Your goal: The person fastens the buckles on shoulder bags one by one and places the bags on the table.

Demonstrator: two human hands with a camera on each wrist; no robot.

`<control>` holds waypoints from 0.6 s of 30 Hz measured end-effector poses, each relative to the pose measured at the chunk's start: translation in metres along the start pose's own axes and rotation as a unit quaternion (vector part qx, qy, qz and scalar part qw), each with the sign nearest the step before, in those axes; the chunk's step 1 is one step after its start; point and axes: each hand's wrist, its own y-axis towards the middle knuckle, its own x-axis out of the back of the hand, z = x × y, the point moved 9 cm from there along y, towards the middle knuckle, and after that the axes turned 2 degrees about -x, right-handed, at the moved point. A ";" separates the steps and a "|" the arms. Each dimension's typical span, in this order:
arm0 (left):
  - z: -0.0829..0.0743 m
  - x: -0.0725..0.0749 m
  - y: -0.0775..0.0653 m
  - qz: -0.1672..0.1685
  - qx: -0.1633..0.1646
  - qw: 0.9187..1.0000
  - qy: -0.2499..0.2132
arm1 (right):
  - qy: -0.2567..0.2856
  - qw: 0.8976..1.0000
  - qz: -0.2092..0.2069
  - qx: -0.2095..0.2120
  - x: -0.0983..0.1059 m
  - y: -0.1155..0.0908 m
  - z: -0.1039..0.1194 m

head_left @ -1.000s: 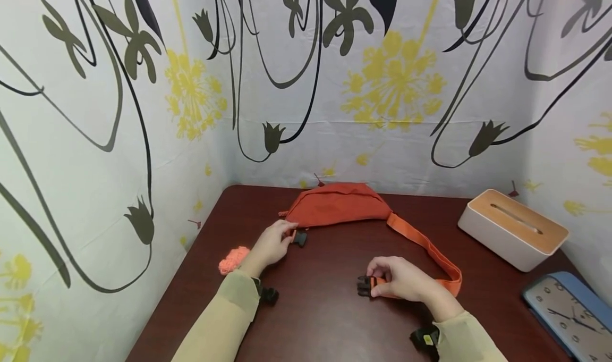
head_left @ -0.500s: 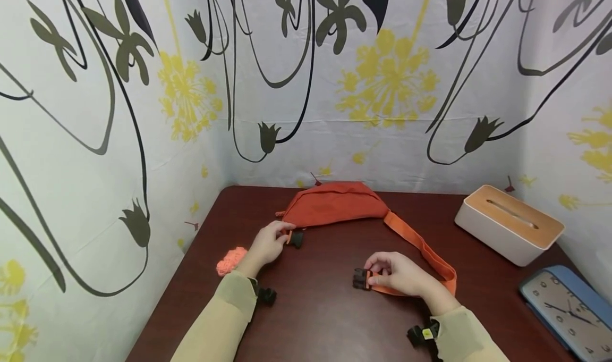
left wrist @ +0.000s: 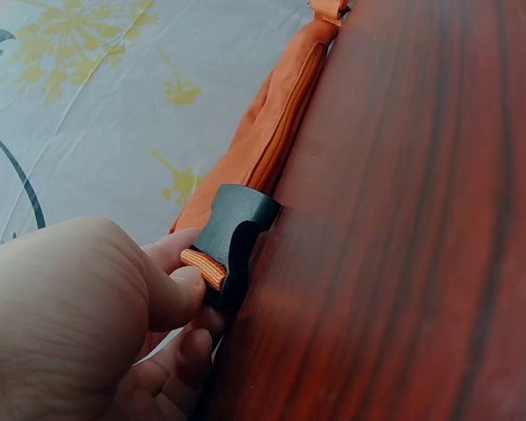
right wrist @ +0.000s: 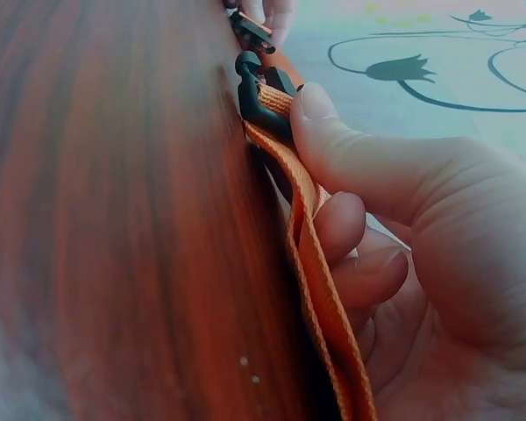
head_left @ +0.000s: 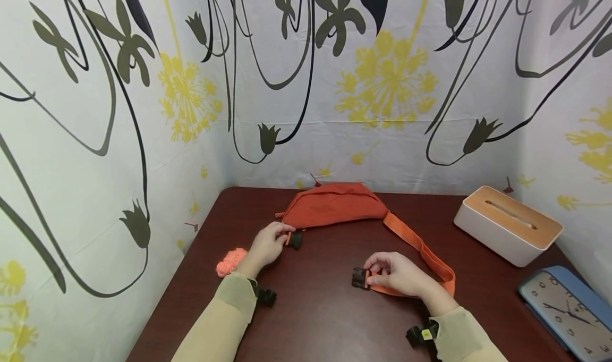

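An orange waist bag [head_left: 334, 205] lies at the back of the table, its orange strap [head_left: 421, 245] curving down on the right. At the bag's left end my left hand [head_left: 269, 243] pinches the black socket half of a side-release buckle [left wrist: 232, 232] by its short orange webbing, thumb on the webbing. My right hand [head_left: 399, 274] pinches the pronged buckle half [head_left: 359, 278] at the end of the long strap, thumb on top. The prongs [right wrist: 248, 63] point left, toward the socket half. A gap separates the two halves. Part of the strap is hidden behind the right hand.
A coral knitted piece [head_left: 231, 261] lies left of the left forearm. To the right stand a white tissue box with a wooden lid [head_left: 502, 229] and a blue-framed clock [head_left: 564, 309]. Patterned cloth walls [head_left: 296, 154] enclose the dark wooden table [head_left: 315, 309].
The head view has shifted slightly. My right hand has moved a little forward with the pronged half. The left hand keeps its pinch on the socket half, nearly still.
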 end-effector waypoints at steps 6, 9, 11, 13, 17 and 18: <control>-0.001 0.000 0.000 -0.002 0.003 1.000 0.002 | 0.013 1.000 -0.003 0.003 0.001 -0.001 0.001; -0.002 0.000 -0.001 -0.002 0.003 1.000 0.002 | 0.011 1.000 -0.007 0.001 0.001 -0.001 0.001; -0.003 0.000 -0.001 -0.005 0.000 1.000 0.003 | 0.009 1.000 -0.010 -0.002 0.001 -0.001 0.001; -0.003 0.001 -0.001 -0.009 -0.001 1.000 0.000 | 0.005 1.000 -0.015 -0.005 0.001 0.001 0.002; -0.002 0.001 -0.001 -0.013 -0.004 1.000 0.001 | 0.002 1.000 -0.026 -0.012 0.001 0.003 0.004; -0.001 0.001 -0.001 -0.012 -0.003 1.000 0.001 | 0.000 1.000 -0.028 -0.013 0.001 0.004 0.005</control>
